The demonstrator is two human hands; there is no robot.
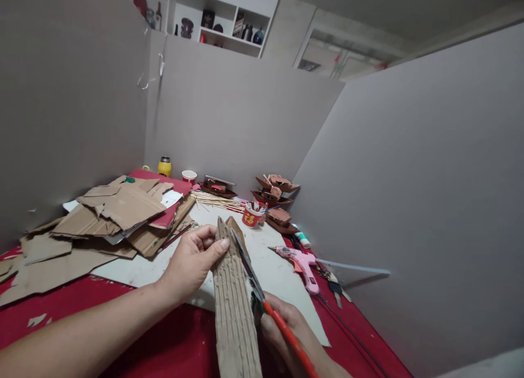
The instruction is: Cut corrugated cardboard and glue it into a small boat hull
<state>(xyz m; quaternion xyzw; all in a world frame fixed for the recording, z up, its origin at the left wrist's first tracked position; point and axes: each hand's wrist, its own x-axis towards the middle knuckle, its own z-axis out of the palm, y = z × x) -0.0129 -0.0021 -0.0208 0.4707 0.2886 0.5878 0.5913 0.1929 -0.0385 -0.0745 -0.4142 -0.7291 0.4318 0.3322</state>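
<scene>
My left hand [192, 261] pinches a long strip of corrugated cardboard [235, 312] near its far end, thumb on top. The strip's ridged side faces up, and it runs down toward the bottom edge of the view. In my right hand [286, 323] is a pair of scissors [250, 271] with orange-red handles. Their blades lie along the strip's right edge, near its tip. A narrow brown flap of cardboard [236, 229] stands out just beyond the blades. My right fingers are partly hidden behind the handles.
Torn cardboard sheets [123, 206] are piled on the left. A pink glue gun [301, 263] lies on the right, beside keys [338, 291]. Thin sticks [216, 202], a red cup [251, 214] and brown model boats [278, 190] stand farther back. Grey panels [245, 105] surround the red table.
</scene>
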